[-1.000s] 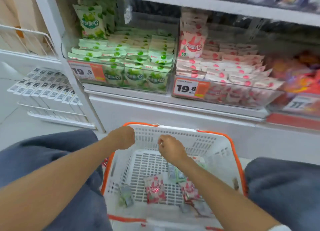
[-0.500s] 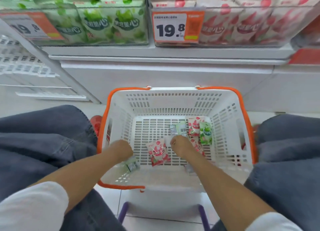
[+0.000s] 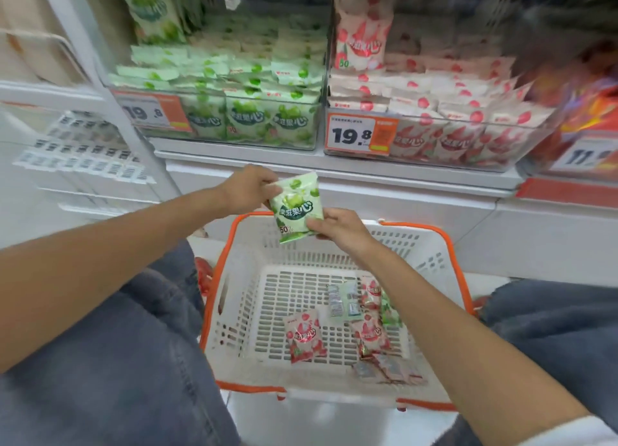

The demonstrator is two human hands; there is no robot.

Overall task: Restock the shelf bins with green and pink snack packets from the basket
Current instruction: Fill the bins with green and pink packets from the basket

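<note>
Inside the basket (image 3: 230, 315), nearest me: pink packets (image 3: 304, 335), loose. Above its far rim: green packet (image 3: 296, 208), left hand (image 3: 245, 189) pinching the top corner, right hand (image 3: 339, 226) the bottom. Risk, I judge: thin pinches slip mid-handover, packet falls into the basket. Long axis near upright, top leaning slightly left, print facing me. Beyond the basket: green bin (image 3: 254, 98).

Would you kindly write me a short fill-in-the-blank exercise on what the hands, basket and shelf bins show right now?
The left hand and right hand together hold one ____ snack packet.
The green bin stands to the ____ of the pink bin.
The pink bin's price tag reads ____.
The white basket has an ____ rim.
Missing: green; left; 19.8; orange.
</note>
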